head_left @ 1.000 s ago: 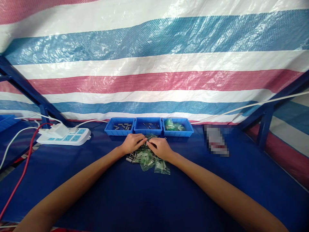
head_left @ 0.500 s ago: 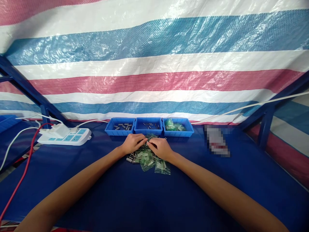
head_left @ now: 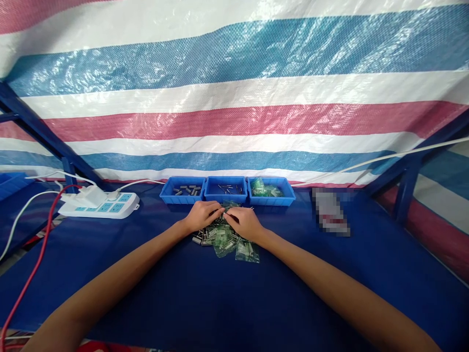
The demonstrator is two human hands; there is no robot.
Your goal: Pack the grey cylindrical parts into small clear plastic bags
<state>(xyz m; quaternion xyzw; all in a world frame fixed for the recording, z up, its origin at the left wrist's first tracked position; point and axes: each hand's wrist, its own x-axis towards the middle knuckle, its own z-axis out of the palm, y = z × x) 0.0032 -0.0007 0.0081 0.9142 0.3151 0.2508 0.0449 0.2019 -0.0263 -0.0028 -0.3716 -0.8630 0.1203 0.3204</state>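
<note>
My left hand (head_left: pixel 201 215) and my right hand (head_left: pixel 244 222) meet over a pile of small clear green bags with metal parts (head_left: pixel 225 241) on the blue table top (head_left: pixel 183 293). Both hands have curled fingers, pinched together at one small item between their fingertips, too small to name. Behind them stand three small blue trays side by side: the left tray (head_left: pixel 182 190) holds grey metal pieces, the middle tray (head_left: pixel 225 189) thin pins, the right tray (head_left: pixel 271 189) green bags.
A white power strip (head_left: pixel 98 206) with plugs and white and red cables (head_left: pixel 22 274) lies at the left. A blurred packet (head_left: pixel 330 217) lies at the right. A striped tarpaulin (head_left: pixel 234 98) hangs behind, with blue frame bars (head_left: pixel 405 193) at both sides.
Hands stay pinched together over the pile; only the view has shifted slightly.
</note>
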